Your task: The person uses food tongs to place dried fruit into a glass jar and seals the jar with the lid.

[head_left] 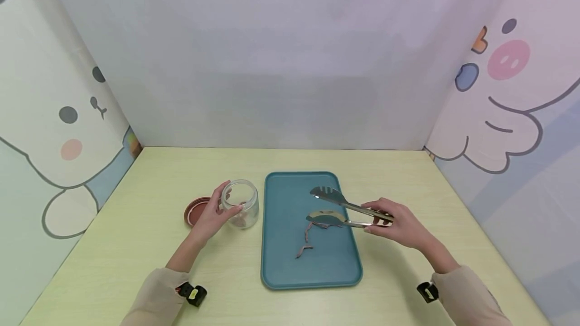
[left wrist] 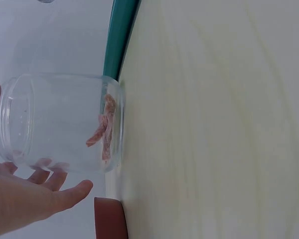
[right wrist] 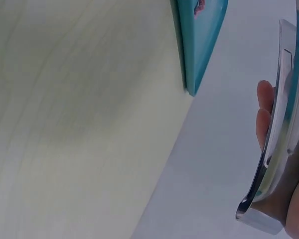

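Currently the right hand [head_left: 399,223] grips the metal tongs [head_left: 360,209] near their joined end, and their long axis runs crosswise, heads pointing left over the blue tray [head_left: 285,235] and the joined end to the right; the two heads stand apart, one farther from the person than the other. Below the nearer head, thin pinkish strips [head_left: 301,251] lie on the tray, one crosswise, one nearly along the tray's length and the nearest bent and slanting; whether that head touches the crosswise one I cannot tell. The tray's long axis runs away from the person. Just left of it the glass jar [head_left: 240,205] stands upright on the table [head_left: 235,275], mouth up, its long axis vertical, with the left hand [head_left: 212,221] holding its side, thumb toward the person. More strips rest at its bottom, and the reddish-brown lid [head_left: 196,210] sits beside it, partly behind that hand
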`<state>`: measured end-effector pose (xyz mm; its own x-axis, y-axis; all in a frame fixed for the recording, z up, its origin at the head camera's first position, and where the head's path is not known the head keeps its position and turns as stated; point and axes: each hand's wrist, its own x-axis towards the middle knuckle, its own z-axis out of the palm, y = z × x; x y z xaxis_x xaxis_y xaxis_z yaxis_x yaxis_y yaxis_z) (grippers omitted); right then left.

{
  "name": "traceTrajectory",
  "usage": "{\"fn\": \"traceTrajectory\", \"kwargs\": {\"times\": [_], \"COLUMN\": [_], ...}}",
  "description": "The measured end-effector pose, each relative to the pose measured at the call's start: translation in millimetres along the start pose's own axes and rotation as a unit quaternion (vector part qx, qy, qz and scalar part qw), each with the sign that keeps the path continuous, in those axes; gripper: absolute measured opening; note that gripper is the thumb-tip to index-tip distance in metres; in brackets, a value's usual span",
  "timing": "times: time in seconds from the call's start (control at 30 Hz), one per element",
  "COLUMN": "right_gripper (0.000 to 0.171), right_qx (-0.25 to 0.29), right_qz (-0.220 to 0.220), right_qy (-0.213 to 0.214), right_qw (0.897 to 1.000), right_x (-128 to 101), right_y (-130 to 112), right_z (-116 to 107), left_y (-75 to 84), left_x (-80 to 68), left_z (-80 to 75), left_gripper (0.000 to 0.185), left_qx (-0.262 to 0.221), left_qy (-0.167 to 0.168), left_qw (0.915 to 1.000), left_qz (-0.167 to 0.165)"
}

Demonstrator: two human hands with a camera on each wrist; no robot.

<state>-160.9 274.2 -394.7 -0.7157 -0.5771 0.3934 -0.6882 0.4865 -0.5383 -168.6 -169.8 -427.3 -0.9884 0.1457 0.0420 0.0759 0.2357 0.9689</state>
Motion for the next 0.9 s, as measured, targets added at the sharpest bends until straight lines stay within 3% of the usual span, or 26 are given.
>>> {"fn": "traceTrajectory", "kwargs": {"times": [0.3,0.57,0.7,0.8,0.9], "right_gripper": [0.044,0.04,0.037,0.035,0.033], "right_qx": [0.012,-0.004,-0.012,-0.018,-0.02], "right_qz": [-0.006,0.017,0.003,0.0,0.002], "right_qy": [-0.025,-0.071,-0.08,-0.085,-0.091], "right_qw": [1.0,0.997,0.997,0.996,0.996], "right_x": [-7.9,-28.4,-33.6,-35.1,-35.9], "right_y": [-31.6,-2.3,5.7,6.5,7.5], "right_z": [-6.9,8.6,15.5,18.9,22.0], "left_y": [-0.6,0.9,16.9,16.2,4.4], "left_x": [-0.4,-0.4,-6.5,-6.1,-1.6], "left_z": [0.0,0.7,2.1,2.1,1.2], "left_gripper": [0.077,0.076,0.074,0.074,0.075], "left_qx": [-0.001,-0.004,-0.002,-0.001,-0.002], "left_qy": [-0.001,-0.002,-0.005,-0.004,-0.002], "left_qw": [1.0,1.0,1.0,1.0,1.0], "left_qz": [0.002,0.002,-0.002,-0.003,-0.001]}}
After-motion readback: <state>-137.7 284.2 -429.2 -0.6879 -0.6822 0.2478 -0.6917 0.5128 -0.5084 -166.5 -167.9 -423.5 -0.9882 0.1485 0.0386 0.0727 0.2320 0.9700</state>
